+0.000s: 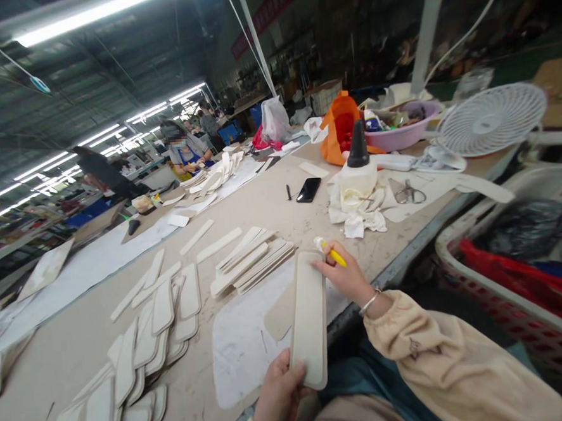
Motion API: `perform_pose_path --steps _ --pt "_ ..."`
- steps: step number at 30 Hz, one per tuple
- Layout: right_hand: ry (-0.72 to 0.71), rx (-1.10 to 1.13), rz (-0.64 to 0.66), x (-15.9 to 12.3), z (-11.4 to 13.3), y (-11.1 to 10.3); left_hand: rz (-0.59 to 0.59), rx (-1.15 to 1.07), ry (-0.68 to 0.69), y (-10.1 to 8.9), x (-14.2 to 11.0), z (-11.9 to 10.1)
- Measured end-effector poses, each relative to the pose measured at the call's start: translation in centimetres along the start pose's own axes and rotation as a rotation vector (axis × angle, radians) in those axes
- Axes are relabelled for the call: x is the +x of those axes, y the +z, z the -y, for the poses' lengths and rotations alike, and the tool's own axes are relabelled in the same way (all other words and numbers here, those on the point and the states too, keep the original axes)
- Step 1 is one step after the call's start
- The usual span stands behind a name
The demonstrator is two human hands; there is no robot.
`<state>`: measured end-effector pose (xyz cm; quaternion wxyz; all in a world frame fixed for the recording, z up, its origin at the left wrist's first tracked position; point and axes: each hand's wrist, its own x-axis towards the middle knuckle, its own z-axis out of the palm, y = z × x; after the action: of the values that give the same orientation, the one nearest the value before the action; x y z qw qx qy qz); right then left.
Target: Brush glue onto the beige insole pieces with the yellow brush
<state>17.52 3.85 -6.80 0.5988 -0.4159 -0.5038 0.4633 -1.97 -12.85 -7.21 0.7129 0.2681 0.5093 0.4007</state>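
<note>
At table edge (pixel 401 265), left hand (pixel 281 388) gripping pale panel (pixel 309 323), right hand (pixel 346 277) pinching yellow tool (pixel 337 256) near panel's far end.

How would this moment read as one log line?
left hand: holding pale panel | right hand: holding yellow tool | on table: stacked panels, phone

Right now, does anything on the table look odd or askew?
Two spots look untidy: the left heap of panels fans out at uneven angles, unlike the neater stack to its right, and crumpled scraps bunch around the bottle. I see no clear spill.
</note>
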Motion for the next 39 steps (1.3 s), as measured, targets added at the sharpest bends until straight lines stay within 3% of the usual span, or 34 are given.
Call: perform_pose_path --steps 12,20,25,34,37,39 --pt "0.010 0.018 -0.009 0.0 -0.1 -0.1 -0.041 0.087 0.013 0.0 0.2 0.1" --pt "0.013 0.027 0.020 -0.2 0.7 0.1 0.078 -0.032 0.045 1.5 0.3 -2.2" --pt "0.014 0.058 0.071 -0.7 1.1 0.7 -0.017 0.015 0.062 3.0 1.7 -3.8" --pt "-0.020 0.056 0.120 -1.8 1.5 1.4 -0.105 0.007 0.165 3.8 2.6 -3.7" --pt "0.051 0.152 0.153 -2.1 1.8 1.2 -0.160 -0.013 0.180 2.8 0.9 -4.4" --pt "0.050 0.163 0.118 -2.3 2.1 0.8 -0.236 -0.029 0.185 0.8 -1.2 -5.5"
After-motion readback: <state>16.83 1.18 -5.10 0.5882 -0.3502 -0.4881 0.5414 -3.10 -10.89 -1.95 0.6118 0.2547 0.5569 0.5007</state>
